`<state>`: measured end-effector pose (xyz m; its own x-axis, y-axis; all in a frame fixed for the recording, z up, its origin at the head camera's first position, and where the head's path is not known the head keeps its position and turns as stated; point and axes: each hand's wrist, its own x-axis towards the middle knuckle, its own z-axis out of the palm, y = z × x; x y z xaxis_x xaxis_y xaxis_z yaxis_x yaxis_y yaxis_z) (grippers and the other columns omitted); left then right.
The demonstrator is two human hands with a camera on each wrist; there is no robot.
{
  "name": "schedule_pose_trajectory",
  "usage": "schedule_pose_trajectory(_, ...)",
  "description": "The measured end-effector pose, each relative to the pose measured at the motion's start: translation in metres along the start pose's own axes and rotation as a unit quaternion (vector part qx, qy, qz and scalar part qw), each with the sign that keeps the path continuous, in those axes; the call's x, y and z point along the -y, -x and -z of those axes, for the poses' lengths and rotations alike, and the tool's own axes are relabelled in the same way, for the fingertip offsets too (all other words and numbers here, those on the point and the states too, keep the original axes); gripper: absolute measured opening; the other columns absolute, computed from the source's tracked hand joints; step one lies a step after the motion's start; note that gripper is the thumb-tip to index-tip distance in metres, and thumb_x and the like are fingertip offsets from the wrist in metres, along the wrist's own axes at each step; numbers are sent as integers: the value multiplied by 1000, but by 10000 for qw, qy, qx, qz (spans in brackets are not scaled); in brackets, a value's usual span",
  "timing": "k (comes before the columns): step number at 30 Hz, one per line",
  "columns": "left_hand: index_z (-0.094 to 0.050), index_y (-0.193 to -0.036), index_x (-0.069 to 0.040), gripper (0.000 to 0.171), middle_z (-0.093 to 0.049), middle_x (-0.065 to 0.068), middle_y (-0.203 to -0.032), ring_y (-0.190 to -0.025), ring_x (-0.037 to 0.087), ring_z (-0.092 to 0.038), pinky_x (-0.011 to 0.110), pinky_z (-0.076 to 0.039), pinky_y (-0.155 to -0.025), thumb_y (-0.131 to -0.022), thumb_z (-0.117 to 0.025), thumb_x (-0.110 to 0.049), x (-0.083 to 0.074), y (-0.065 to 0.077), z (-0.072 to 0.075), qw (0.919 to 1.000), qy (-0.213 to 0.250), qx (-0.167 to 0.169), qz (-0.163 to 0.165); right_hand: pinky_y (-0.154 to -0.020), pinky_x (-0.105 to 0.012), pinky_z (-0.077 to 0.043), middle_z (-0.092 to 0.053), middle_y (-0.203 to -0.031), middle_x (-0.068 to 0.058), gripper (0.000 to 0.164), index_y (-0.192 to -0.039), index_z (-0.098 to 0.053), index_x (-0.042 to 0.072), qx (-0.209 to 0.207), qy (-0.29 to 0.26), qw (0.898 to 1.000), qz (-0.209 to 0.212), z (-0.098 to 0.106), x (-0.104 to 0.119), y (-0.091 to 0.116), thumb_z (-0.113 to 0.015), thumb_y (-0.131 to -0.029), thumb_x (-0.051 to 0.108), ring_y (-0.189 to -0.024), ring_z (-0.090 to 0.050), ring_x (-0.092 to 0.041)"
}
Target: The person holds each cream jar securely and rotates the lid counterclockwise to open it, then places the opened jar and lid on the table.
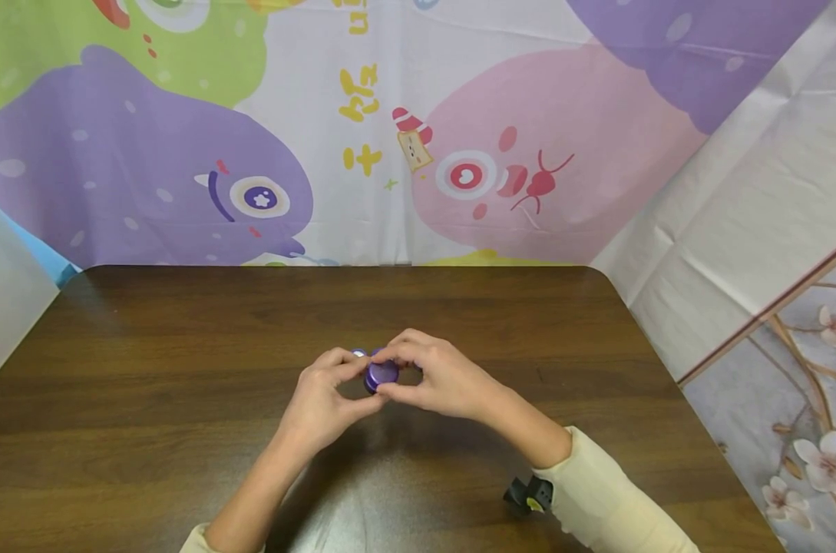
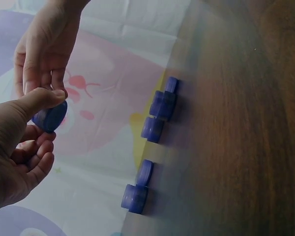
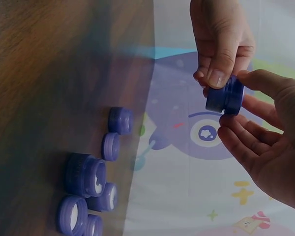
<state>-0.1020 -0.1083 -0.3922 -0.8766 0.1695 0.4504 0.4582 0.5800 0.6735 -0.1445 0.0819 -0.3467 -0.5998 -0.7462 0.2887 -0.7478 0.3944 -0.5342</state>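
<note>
Between both hands, above the table, is a small purple jar point(image 1: 381, 374) with a shiny purple lid on top. My left hand point(image 1: 318, 399) pinches the jar's lower part between thumb and fingers. From the other side, my right hand point(image 1: 445, 376) pinches the lid point(image 3: 234, 96) by its rim. In the right wrist view, lid and body sit together on one line; whether they are fully screwed together cannot be told. Behind the hands stand more purple jars point(image 3: 83, 177) and loose lids point(image 3: 110, 146), mostly hidden in the head view. Some jars are uncovered and show white inside.
The brown wooden table point(image 1: 183, 346) extends around the hands, with a cartoon-printed cloth point(image 1: 362, 215) hanging behind its far edge. A black device point(image 1: 528, 495) sits at the right sleeve. A floral panel point(image 1: 798, 430) stands along the right side.
</note>
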Motion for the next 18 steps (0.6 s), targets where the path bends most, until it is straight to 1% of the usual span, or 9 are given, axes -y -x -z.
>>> schedule_pose_trajectory(2, -70, -107, -1, 44, -63, 2, -93, -87, 14, -61, 27, -54, -74, -68, -82, -16, 0, 0, 0, 10000, 3, 4, -4, -80, -18, -51, -61, -104, -1, 28, -110, -66, 9, 49, 53, 10000, 24, 0, 0, 0, -70, -83, 15, -91, -59, -7)
schedule_pose_trajectory(5, -70, -108, -3, 43, -63, 1, -93, -86, 12, -60, 24, -53, -72, -69, -82, -16, -1, 0, 1, 10000, 3, 34, 24, -81, -21, -52, -61, -107, -2, 30, -111, -65, 9, 117, 140, 9998, 105, 0, 0, -1, -68, -82, 12, -95, -59, -9)
schedule_pose_trajectory(9, -70, -109, -3, 44, -63, 1, -92, -85, 12, -60, 25, -52, -72, -68, -82, -15, 0, 1, 1, 10000, -43, 18, 22, -83, -22, -52, -60, -110, -1, 33, -114, -64, 11, 116, 169, 9997, 141, 1, 2, -1, -70, -82, 16, -98, -59, -9)
schedule_pose_trajectory(13, -69, -109, -1, 45, -64, 2, -93, -88, 15, -62, 29, -54, -76, -68, -82, -13, 0, 1, 0, 10000, -41, -4, 13, -79, -19, -51, -60, -107, -1, 34, -113, -65, 9, -7, 61, 10000, -19, 2, 3, 0, -73, -81, 20, -94, -59, -10)
schedule_pose_trajectory(15, -69, -109, 0, 45, -64, 3, -94, -90, 16, -63, 30, -55, -77, -68, -82, -13, 0, 1, 1, 10000, -12, -3, 7, -78, -18, -51, -60, -104, -2, 33, -111, -65, 8, -21, 27, 9999, -106, 2, 3, 0, -73, -81, 20, -91, -60, -10)
schedule_pose_trajectory(18, -69, -108, -2, 44, -63, 1, -94, -89, 15, -62, 27, -54, -76, -69, -82, -15, -1, 0, 1, 10000, 9, 1, 0, -78, -17, -51, -60, -104, -3, 30, -111, -66, 8, 65, 80, 9999, -124, 2, 3, 0, -70, -83, 16, -90, -60, -10)
